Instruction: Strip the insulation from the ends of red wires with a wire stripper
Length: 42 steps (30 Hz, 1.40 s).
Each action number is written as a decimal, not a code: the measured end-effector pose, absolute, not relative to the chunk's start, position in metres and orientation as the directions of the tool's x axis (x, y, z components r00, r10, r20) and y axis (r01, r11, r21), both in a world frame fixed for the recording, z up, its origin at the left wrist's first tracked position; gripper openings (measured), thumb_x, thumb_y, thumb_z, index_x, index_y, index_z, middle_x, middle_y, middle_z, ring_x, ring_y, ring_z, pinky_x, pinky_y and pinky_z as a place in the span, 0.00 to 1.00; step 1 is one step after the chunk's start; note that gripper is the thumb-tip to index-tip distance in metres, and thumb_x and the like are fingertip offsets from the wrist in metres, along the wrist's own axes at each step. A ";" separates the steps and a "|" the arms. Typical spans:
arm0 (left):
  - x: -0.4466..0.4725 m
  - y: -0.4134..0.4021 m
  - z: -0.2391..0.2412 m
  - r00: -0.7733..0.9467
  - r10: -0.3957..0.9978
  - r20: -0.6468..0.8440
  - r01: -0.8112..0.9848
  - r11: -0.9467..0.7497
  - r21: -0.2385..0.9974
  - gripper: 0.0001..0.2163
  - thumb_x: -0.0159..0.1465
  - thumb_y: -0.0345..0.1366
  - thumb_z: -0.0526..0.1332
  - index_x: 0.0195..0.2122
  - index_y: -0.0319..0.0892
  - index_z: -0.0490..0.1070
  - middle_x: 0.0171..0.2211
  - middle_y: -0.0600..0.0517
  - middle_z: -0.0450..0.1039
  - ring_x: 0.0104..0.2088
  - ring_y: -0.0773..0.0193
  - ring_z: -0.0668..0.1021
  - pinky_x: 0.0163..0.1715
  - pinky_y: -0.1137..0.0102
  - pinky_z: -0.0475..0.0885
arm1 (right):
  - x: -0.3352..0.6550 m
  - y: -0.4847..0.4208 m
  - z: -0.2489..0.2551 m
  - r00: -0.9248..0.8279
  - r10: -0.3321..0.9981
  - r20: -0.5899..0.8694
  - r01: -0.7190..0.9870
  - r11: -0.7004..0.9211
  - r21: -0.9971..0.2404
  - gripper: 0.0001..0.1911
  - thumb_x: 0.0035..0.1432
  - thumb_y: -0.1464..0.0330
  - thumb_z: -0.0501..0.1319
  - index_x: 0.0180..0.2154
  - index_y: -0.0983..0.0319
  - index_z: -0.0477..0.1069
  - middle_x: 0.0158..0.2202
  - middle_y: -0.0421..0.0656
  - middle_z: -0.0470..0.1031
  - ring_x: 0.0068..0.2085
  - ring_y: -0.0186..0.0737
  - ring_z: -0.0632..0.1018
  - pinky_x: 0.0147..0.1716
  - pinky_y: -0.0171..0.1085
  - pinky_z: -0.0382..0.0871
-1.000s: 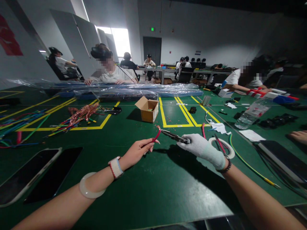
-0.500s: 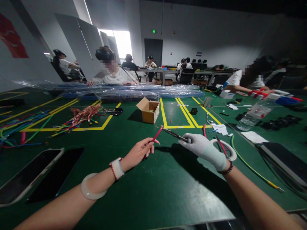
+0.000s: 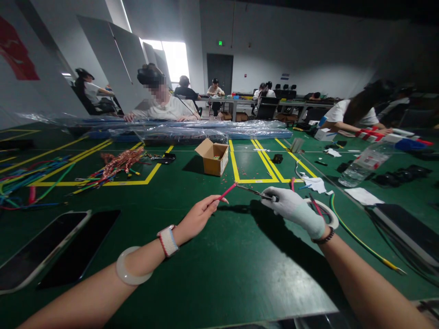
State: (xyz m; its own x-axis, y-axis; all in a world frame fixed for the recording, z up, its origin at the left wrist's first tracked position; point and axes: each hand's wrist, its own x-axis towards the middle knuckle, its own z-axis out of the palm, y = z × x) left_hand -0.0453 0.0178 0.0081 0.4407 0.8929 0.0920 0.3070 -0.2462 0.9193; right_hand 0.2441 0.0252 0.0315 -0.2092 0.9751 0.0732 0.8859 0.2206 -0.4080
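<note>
At the centre of the frame, the left hand (image 3: 197, 217) is pinching a short red wire (image 3: 224, 193) between thumb and fingertips, closed firmly on its lower end, so that the wire is slanting up and to the right above the green table (image 3: 219, 274). The right hand (image 3: 295, 209), wearing a white glove, is wrapping its fingers around the handles of a pair of pliers (image 3: 252, 192), and the tool's tip is meeting the upper end of the wire just right of centre. Whether the tip is biting on the wire is too small to tell.

A white bangle (image 3: 132, 274) and a banded watch (image 3: 168, 240) are sitting on the left forearm, in the lower left. A roll of white tape (image 3: 325, 212) is lying on the table just behind the gloved wrist, and a green-yellow cable (image 3: 360, 242) is trailing from there towards the lower right.

Further back, an open cardboard box (image 3: 212, 157) is standing near centre, beside yellow floor-style markings on the table. A heap of coloured wires (image 3: 116, 164) is lying left of it. Two phones (image 3: 41, 251) are resting screen-up at the lower left edge. A water bottle (image 3: 365, 164) is lying tilted at the right. Long plastic-wrapped bundles (image 3: 192, 128) are stretching across the table's far side, where other people are sitting at work.
</note>
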 end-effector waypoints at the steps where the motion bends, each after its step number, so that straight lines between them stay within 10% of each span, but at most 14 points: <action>1: -0.045 0.018 0.007 0.442 0.893 0.090 0.289 -0.237 0.928 0.17 0.68 0.45 0.48 0.49 0.41 0.69 0.25 0.56 0.58 0.24 0.67 0.62 0.24 0.73 0.57 | 0.244 0.025 0.031 -0.214 0.973 0.092 0.887 0.233 -0.399 0.11 0.58 0.60 0.57 0.39 0.58 0.72 0.35 0.41 0.76 0.33 0.38 0.76 0.30 0.32 0.66; 19: -0.042 0.020 0.001 0.568 0.823 -0.004 0.042 -0.024 0.999 0.19 0.67 0.50 0.51 0.41 0.37 0.67 0.19 0.61 0.52 0.19 0.71 0.57 0.22 0.73 0.58 | 0.244 0.033 0.023 -0.159 0.689 0.708 0.905 0.388 -0.175 0.30 0.46 0.79 0.56 0.53 0.63 0.61 0.51 0.52 0.65 0.51 0.47 0.72 0.48 0.43 0.72; 42: -0.042 0.014 0.008 0.645 0.759 -0.086 0.232 -0.088 0.969 0.20 0.67 0.51 0.49 0.42 0.39 0.66 0.23 0.59 0.55 0.23 0.69 0.60 0.27 0.73 0.60 | 0.219 0.036 0.001 -0.299 0.676 0.673 0.895 0.444 -0.049 0.37 0.50 0.76 0.55 0.62 0.66 0.51 0.58 0.58 0.58 0.60 0.55 0.63 0.56 0.53 0.64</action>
